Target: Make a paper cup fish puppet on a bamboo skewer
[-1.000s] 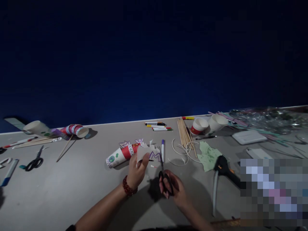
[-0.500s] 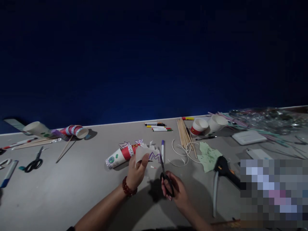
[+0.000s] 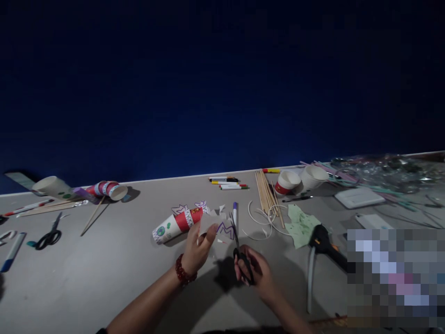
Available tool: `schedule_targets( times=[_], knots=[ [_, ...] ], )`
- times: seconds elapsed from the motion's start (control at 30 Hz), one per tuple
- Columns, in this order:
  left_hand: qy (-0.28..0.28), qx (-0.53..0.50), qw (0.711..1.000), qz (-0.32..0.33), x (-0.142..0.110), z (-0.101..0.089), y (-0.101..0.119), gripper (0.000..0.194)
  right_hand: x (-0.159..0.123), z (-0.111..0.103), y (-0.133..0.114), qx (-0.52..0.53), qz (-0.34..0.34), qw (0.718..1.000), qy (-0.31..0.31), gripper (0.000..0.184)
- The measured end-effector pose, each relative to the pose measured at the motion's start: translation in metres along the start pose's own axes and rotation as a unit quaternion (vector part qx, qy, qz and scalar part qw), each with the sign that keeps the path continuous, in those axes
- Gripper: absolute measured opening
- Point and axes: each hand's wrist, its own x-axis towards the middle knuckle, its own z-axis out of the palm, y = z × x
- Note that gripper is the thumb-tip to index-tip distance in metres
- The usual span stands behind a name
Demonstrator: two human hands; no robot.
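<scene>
My left hand [image 3: 198, 246] pinches a white piece of paper [image 3: 209, 223] that carries a purple zigzag line. In my right hand [image 3: 253, 269] are black-handled scissors [image 3: 242, 264], their blades pointing away from me at the right edge of the paper. Whether the blades touch the paper is hard to tell. Just beyond my left hand lies a decorated paper cup figure [image 3: 174, 227] on its side, white and red with zigzag-edged paper cutouts. A purple-capped marker [image 3: 235, 213] rests behind the scissors. Small paper scraps [image 3: 221, 208] lie around the paper.
Wooden sticks [image 3: 266, 197], white tubing [image 3: 259, 222] and green paper [image 3: 301, 225] lie to the right, near a black glue gun [image 3: 325, 243]. Paper cups [image 3: 288, 182] stand behind. On the left are a second cup figure [image 3: 107, 190] and other scissors [image 3: 50, 236].
The scissors and my right hand have shifted slightly right and down. The paper has tilted a little lower, showing more of the purple zigzag.
</scene>
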Motion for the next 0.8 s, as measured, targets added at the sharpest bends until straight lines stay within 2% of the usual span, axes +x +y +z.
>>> schedule_targets(
  times=[0.5,0.6,0.8],
  knots=[
    [-0.013,0.002,1.0,0.005,0.001,-0.004,-0.001,0.034,0.0,-0.004,0.009,-0.029,-0.022,0.999,-0.008,0.051],
    [-0.024,-0.001,1.0,0.004,0.002,-0.006,-0.001,0.034,-0.001,-0.004,0.007,-0.02,-0.015,0.999,-0.02,0.051],
    [-0.044,-0.008,0.999,-0.006,0.005,-0.009,0.001,0.034,-0.001,-0.001,-0.004,-0.018,-0.014,1.0,-0.007,0.054]
  ],
)
